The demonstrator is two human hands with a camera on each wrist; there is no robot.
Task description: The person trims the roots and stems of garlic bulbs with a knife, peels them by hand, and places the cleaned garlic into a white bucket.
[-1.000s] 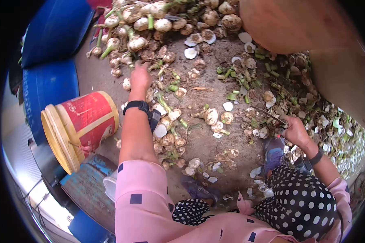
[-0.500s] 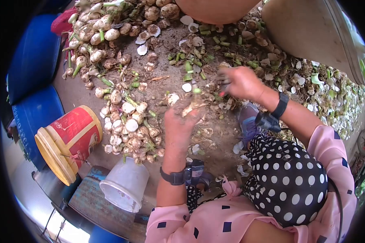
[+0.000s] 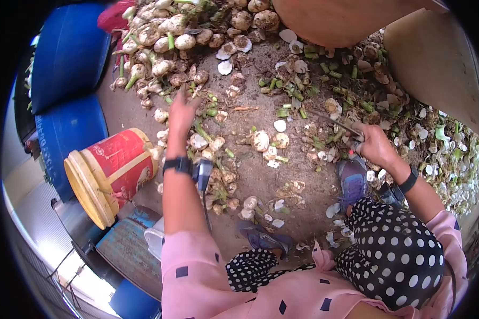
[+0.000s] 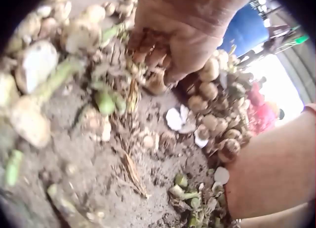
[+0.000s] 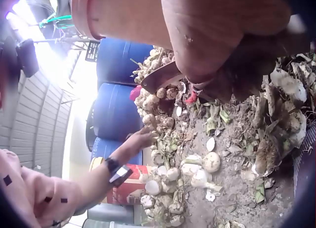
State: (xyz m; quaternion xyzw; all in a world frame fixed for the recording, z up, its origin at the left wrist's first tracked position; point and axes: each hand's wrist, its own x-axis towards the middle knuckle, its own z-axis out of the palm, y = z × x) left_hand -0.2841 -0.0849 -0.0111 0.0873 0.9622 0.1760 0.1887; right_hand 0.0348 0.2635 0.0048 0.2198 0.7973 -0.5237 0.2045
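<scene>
The left hand (image 3: 182, 112) reaches to a small, brownish, round bulb (image 4: 156, 85) at the near edge of a heap on the grey, dirt-strewn floor (image 3: 314, 212); I cannot tell whether its fingers grip it. The right hand (image 3: 376, 144) holds a broad-bladed, grey metal knife (image 5: 160, 78) near chopped green stems (image 3: 284, 112).

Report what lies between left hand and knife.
Head view: scraps, including green stem pieces, a dry brown strip and a white slice, lie between the left hand and knife.
</scene>
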